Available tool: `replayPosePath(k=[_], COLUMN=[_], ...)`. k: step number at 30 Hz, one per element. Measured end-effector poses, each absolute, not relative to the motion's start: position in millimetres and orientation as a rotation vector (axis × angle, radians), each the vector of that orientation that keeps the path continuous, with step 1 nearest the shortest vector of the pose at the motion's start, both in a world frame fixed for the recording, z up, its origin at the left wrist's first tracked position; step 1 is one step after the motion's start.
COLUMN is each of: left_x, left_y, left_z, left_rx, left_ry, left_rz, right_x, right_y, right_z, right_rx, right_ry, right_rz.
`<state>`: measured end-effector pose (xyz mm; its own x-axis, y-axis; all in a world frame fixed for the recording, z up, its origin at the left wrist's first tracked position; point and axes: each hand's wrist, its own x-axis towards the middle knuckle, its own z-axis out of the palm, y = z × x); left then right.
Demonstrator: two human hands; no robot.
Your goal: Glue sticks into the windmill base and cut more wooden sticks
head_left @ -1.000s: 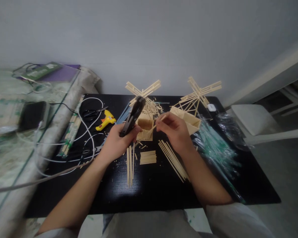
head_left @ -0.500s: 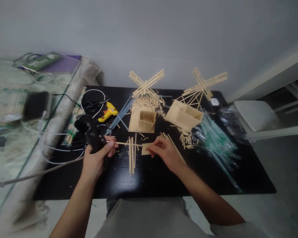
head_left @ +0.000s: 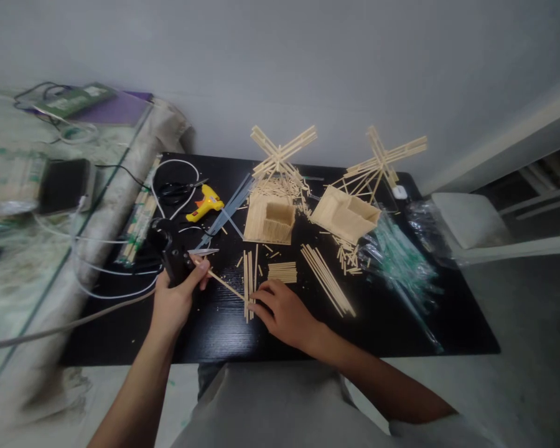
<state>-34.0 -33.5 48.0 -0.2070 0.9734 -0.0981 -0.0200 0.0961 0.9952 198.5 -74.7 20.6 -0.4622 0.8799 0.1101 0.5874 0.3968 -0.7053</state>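
My left hand (head_left: pixel 175 298) grips a pair of black-handled cutters (head_left: pixel 170 252) at the left of the black table (head_left: pixel 401 336), their blades pointing right. My right hand (head_left: pixel 282 311) pinches one thin wooden stick (head_left: pixel 224 285) that slants up to the left toward the left hand's fingers. A row of long sticks (head_left: pixel 248 280) lies just beyond my right hand, and a small stack of short cut sticks (head_left: pixel 282 272) lies to its right.
Two stick-built box houses (head_left: pixel 268 219) (head_left: pixel 345 214) with windmill crosses stand at the back. A yellow glue gun (head_left: pixel 205 203), scissors (head_left: pixel 177 186) and white cables (head_left: pixel 121 292) lie left. Long sticks (head_left: pixel 327 287) and green-tinted plastic wrappers (head_left: pixel 401 264) lie right. A glass table (head_left: pixel 37 205) adjoins on the left.
Both hands have come down from the stick house to the table's front. The cutters swung left and down. My right hand moved toward me with the stick.
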Motion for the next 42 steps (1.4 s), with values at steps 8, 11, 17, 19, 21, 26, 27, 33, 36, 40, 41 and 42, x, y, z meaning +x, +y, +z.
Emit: replayPosePath(k=[8,11,17,19,21,26,27,33,36,40,41,42], left_x=[-43.8,-47.7,-48.3,-46.5,-43.9,-35.4,-33.7,-23.0,-16.3,-5.2,-2.2,0.9], left_y=[-38.9,-38.1,-35.5,-33.6,-30.6,-21.5,-19.8,-10.7,-6.1,-1.1,-0.2,0.5], left_z=[49.3,48.2,41.0,39.5,39.0,42.0,42.9,44.6,46.3,51.4,52.5,53.3], left_rx=[1.006,0.986,0.996,1.037,1.064,1.088,1.094,1.143,1.184,1.176,1.173,1.176], left_ry=[1.459,1.463,1.504,1.554,1.601,1.626,1.625,1.609,1.561,1.499,1.484,1.471], left_rz=[1.287,1.273,1.227,1.198,1.181,1.157,1.154,1.146,1.145,1.137,1.132,1.127], right_x=[194.6,196.2,193.3,190.4,187.2,180.4,179.6,188.1,200.5,214.7,216.7,218.0], right_y=[-71.3,-70.5,-71.1,-71.4,-71.5,-72.8,-72.9,-67.6,-66.4,-70.6,-72.0,-73.3], right_z=[19.1,17.6,18.1,20.8,23.7,28.3,28.8,38.0,44.6,45.6,44.8,44.1], right_rx=[-1.33,-1.403,-1.588,-1.66,-1.728,-1.873,-1.895,-1.91,-1.798,-1.611,-1.577,-1.551], right_ry=[-2.222,-2.213,-2.196,-2.172,-2.154,-2.13,-2.125,-2.05,-2.04,-1.957,-1.92,-1.884], right_rz=[0.86,0.87,0.878,0.872,0.872,0.894,0.906,1.058,1.175,1.317,1.346,1.366])
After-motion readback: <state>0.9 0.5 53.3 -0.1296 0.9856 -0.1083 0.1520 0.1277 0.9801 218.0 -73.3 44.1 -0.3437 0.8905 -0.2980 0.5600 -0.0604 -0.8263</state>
